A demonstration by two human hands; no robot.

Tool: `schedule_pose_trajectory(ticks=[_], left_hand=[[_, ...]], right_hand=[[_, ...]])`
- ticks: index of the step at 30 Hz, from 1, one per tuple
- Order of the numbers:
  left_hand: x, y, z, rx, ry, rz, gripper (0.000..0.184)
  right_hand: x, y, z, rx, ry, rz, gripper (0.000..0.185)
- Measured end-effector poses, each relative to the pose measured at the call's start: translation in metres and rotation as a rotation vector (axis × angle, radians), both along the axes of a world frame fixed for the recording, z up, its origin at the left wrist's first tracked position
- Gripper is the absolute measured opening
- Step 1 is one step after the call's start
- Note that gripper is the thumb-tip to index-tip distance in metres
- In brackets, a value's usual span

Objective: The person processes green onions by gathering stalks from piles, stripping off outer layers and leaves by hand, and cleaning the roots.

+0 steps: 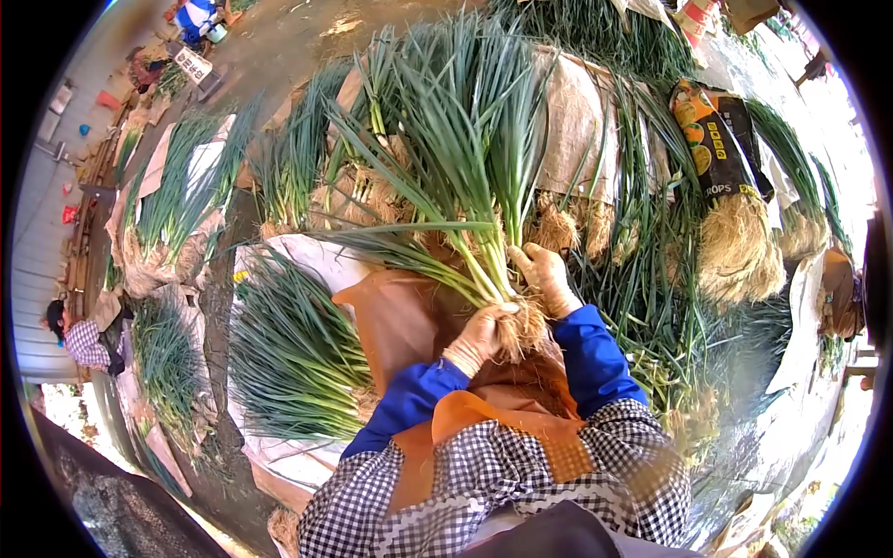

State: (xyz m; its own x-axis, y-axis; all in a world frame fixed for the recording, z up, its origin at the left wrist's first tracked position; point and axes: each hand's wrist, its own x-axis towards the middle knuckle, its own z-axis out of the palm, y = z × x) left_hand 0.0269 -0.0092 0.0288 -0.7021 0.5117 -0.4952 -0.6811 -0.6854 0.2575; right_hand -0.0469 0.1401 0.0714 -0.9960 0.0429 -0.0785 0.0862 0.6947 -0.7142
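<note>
One onion bunch, base in closed right hand, stems against curled left hand

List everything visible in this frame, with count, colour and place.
held onion-like bunch: one, green, pale roots, centre
other bunches: many, green, all around
printed bag: one, black and orange, upper right
sacking: several pieces, tan, among bunches
apron-like sheet: one, brown, over lap
sign: one, white, upper left
people: at least two, left side
sleeves: two, blue
left hand: one, at roots
right hand: one, at stems
</note>
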Motion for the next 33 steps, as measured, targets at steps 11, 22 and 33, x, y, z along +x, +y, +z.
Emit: schedule_pose_trajectory(ticks=[11,22,33], left_hand=[[0.008,-0.008,0.003,0.134,-0.003,0.233,0.018],[0.004,-0.011,0.009,0.243,0.041,0.243,0.034],[0.000,-0.011,-0.004,0.167,-0.064,0.304,0.038]], right_hand=[[0.101,0.108,0.017,-0.067,-0.493,-0.026,0.031],[-0.040,-0.028,-0.038,-1.121,-0.113,-0.092,0.041],[0.081,0.020,0.050,-0.397,-0.283,0.185,0.029]])
